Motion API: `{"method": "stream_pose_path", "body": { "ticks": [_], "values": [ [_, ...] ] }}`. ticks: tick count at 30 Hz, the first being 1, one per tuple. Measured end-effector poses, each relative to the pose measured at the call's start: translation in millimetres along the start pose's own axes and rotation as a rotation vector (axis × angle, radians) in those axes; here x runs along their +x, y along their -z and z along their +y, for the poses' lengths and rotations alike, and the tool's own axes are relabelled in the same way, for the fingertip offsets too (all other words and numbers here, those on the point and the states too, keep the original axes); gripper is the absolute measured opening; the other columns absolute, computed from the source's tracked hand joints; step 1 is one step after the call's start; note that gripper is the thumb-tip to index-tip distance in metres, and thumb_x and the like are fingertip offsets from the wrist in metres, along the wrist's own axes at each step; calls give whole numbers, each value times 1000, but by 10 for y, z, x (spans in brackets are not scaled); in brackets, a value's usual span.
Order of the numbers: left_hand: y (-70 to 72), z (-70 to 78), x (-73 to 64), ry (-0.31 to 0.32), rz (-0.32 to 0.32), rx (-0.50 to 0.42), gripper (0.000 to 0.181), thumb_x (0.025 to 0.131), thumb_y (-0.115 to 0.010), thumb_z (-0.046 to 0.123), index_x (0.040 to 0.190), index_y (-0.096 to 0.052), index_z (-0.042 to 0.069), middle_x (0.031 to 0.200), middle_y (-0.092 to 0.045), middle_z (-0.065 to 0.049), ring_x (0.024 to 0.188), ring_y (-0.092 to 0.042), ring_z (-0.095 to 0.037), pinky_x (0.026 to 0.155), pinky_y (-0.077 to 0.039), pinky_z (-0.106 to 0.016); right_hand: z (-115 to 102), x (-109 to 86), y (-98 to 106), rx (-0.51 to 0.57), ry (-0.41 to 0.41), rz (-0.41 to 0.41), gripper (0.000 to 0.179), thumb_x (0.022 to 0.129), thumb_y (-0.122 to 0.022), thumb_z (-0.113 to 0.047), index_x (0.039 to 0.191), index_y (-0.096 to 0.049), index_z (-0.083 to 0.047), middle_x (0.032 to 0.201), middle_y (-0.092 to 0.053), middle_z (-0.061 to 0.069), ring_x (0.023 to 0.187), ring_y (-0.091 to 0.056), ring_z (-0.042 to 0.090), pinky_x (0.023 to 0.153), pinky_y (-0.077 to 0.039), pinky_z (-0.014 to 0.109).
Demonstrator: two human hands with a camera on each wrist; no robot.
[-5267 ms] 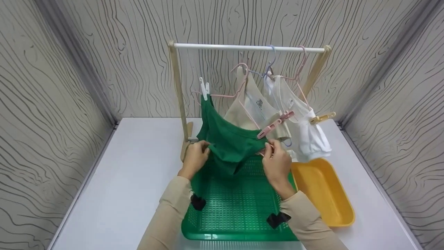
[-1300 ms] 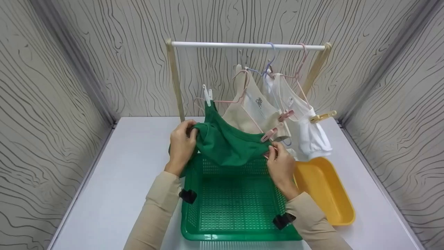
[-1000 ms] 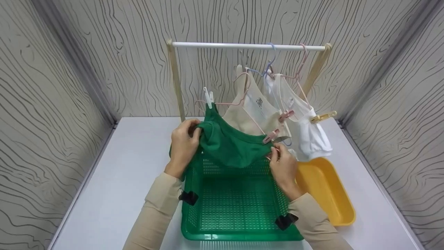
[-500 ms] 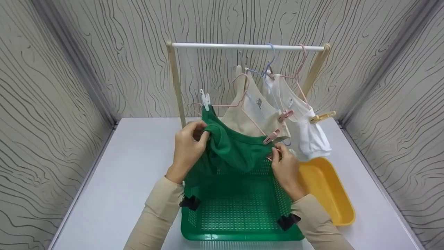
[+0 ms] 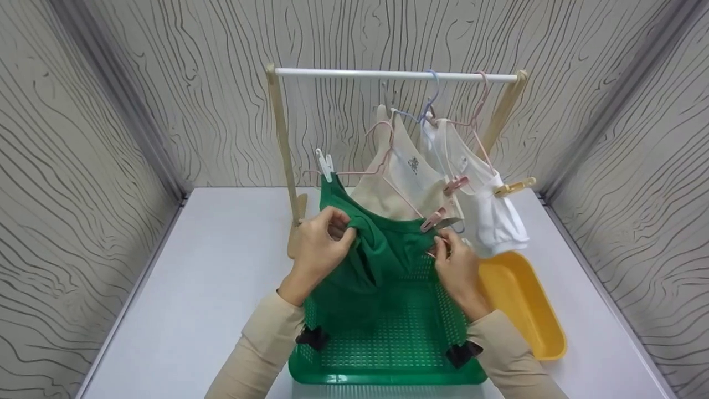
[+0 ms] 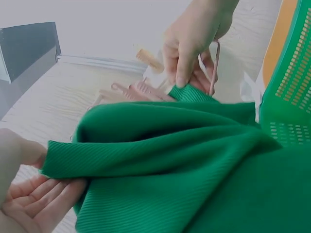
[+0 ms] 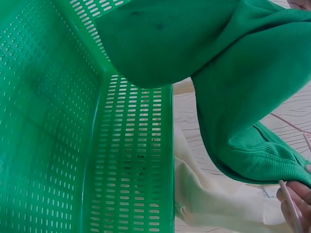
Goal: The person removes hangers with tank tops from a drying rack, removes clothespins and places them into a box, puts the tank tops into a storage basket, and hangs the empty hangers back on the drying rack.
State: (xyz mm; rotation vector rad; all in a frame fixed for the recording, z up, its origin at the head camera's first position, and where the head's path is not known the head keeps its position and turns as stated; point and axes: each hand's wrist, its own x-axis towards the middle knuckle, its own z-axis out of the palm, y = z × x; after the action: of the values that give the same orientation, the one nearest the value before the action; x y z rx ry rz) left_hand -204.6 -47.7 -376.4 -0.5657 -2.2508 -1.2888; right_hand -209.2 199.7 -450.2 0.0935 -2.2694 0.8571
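A green ribbed tank top [image 5: 400,228] is spread below a pink hanger [image 5: 357,173]. A white clothespin [image 5: 325,166] grips its strap at the left, and a pink clothespin [image 5: 433,219] its upper right. My left hand [image 5: 318,246] pinches a gathered fold near the left side; in the left wrist view, thumb and fingers hold a ribbed edge [image 6: 92,158]. With thumb and fingertips, my right hand [image 5: 457,271] pinches the right edge of the top together with the hanger's lower corner. Loose fabric droops between the hands over the green basket [image 5: 388,379].
Behind stands a wooden rack with a white rod [image 5: 354,73]. From it hang a beige top [image 5: 382,197] on a blue hanger [image 5: 433,91] and a white top [image 5: 501,221] on another pink hanger [image 5: 483,100]. A yellow tray [image 5: 520,305] lies right of the basket.
My left hand has moved right and down, drawing its fold of the green top inward, after earlier lifting the left side. The hanger has dropped slightly; my right hand keeps its hold.
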Motion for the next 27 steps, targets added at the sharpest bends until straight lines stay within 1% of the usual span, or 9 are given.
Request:
{"method": "stream_pose_path", "body": {
  "ticks": [4,8,11,14,19,22,27],
  "values": [
    [-47,29,-55,10,-51,-52,7,84,-63,0,87,-58,2,77,-67,-15,66,-67,-21,61,-57,-22,29,-7,-2,0,22,-10,7,90,-62,0,93,-65,6,78,-69,19,67,-62,29,62,-51,43],
    [-105,38,-110,40,-101,-84,7,85,-62,0,87,-56,3,78,-66,-14,67,-67,-20,62,-56,-20,64,-17,-2,0,40,-32,7,89,-62,1,93,-66,5,76,-69,17,66,-62,27,59,-52,39],
    [-162,31,-150,42,-124,-77,8,85,-62,0,86,-55,4,78,-66,-14,67,-68,-19,62,-56,-19,91,-28,0,0,44,-57,7,89,-62,1,93,-66,5,75,-70,17,64,-62,25,57,-51,36],
    [-222,36,-190,39,-141,-59,9,85,-63,0,86,-55,4,78,-66,-13,68,-68,-19,62,-56,-19,118,-36,8,-10,44,-85,8,90,-62,0,93,-66,5,76,-71,17,64,-64,26,57,-52,37],
    [-328,40,-268,43,-191,-67,9,86,-63,0,87,-55,4,79,-66,-13,69,-67,-18,62,-55,-18,164,-52,27,-8,43,-122,8,90,-61,-1,94,-67,4,77,-73,17,64,-67,27,58,-53,40],
    [-394,34,-324,50,-230,-73,8,87,-63,1,88,-55,4,79,-65,-13,69,-67,-17,62,-53,-16,194,-67,34,-8,51,-123,8,89,-62,0,94,-67,4,77,-73,17,64,-66,27,58,-53,41],
    [-495,7,-420,66,-309,-54,8,88,-61,2,88,-54,5,79,-64,-12,69,-64,-14,60,-50,-13,254,-94,31,-22,107,-99,5,87,-64,1,91,-67,3,74,-72,16,60,-63,25,56,-52,40]
  ]
}}
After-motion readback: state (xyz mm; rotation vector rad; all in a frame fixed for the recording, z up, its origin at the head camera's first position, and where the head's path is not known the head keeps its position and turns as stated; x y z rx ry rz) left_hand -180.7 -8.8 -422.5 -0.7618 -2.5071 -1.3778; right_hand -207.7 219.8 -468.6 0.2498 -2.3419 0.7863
